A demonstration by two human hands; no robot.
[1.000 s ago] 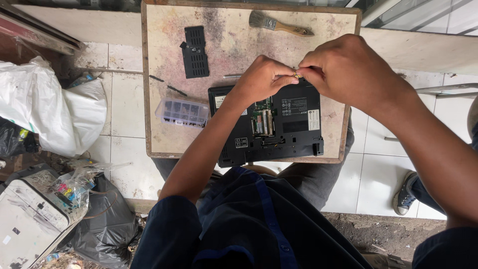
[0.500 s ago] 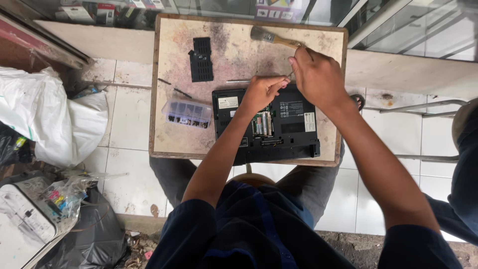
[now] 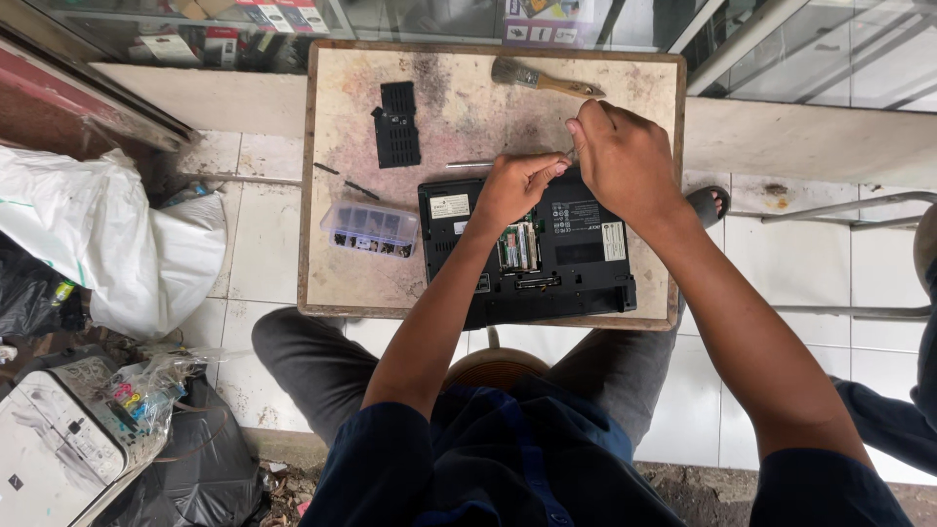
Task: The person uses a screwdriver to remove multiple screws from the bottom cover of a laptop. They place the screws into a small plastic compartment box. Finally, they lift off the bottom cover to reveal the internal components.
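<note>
A black laptop (image 3: pixel 576 256) lies bottom-up on a small worn wooden table (image 3: pixel 459 107), its memory bay open. My left hand (image 3: pixel 512 187) rests on the laptop's far edge, fingertips pinched together at the tip of a thin tool (image 3: pixel 567 154). Just right of it, my right hand (image 3: pixel 625 161) is closed around that same tool above the laptop's far right corner. Most of the tool is hidden inside my fist.
On the table lie a paintbrush (image 3: pixel 547 80), a black cover panel (image 3: pixel 395 125), a thin metal rod (image 3: pixel 470 164) and a clear compartment box (image 3: pixel 369 229). A white bag (image 3: pixel 117 254), a printer (image 3: pixel 49 449) and a black bag (image 3: pixel 185 468) crowd the left floor. A sandal (image 3: pixel 708 205) sits right.
Both hands have stayed together and shifted toward the laptop's far edge. My view has tilted, so more of the table's far side and the shop front shows.
</note>
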